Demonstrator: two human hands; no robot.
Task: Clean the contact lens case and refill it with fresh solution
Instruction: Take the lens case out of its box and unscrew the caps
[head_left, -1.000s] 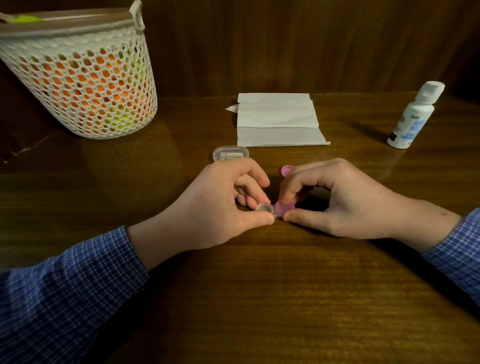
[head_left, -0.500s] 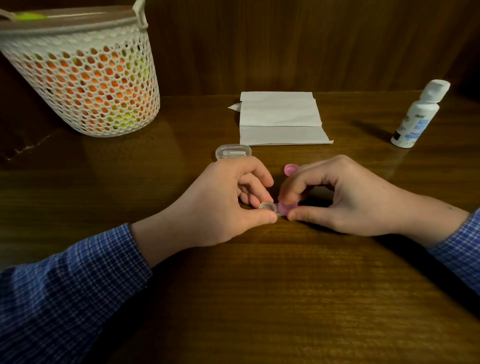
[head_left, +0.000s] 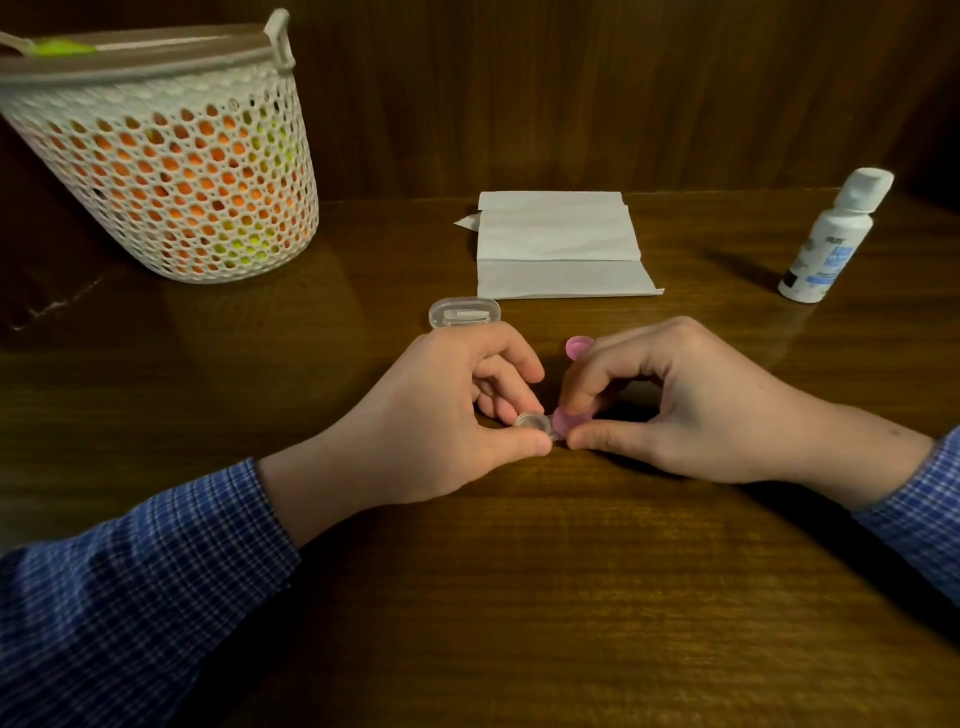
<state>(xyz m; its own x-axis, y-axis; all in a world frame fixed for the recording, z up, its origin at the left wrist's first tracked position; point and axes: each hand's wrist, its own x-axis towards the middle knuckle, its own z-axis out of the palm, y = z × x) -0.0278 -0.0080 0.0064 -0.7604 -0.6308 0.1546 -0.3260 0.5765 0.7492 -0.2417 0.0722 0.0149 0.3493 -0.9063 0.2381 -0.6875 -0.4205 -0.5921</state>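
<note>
The contact lens case (head_left: 540, 425) is pinched between the left hand (head_left: 441, 415) and the right hand (head_left: 670, 405), whose fingers grip its pink cap (head_left: 569, 418), with 1 loose pink cap (head_left: 575, 347) just beyond the right fingers.

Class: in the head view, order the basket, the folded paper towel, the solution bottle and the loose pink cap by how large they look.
1. basket
2. folded paper towel
3. solution bottle
4. loose pink cap

The gaps are plain; nearness changes nothing.

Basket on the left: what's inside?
Through the mesh of the white basket, orange and yellow-green shapes show, filling most of it. What they are can't be told; the brown lid covers the top.
</note>
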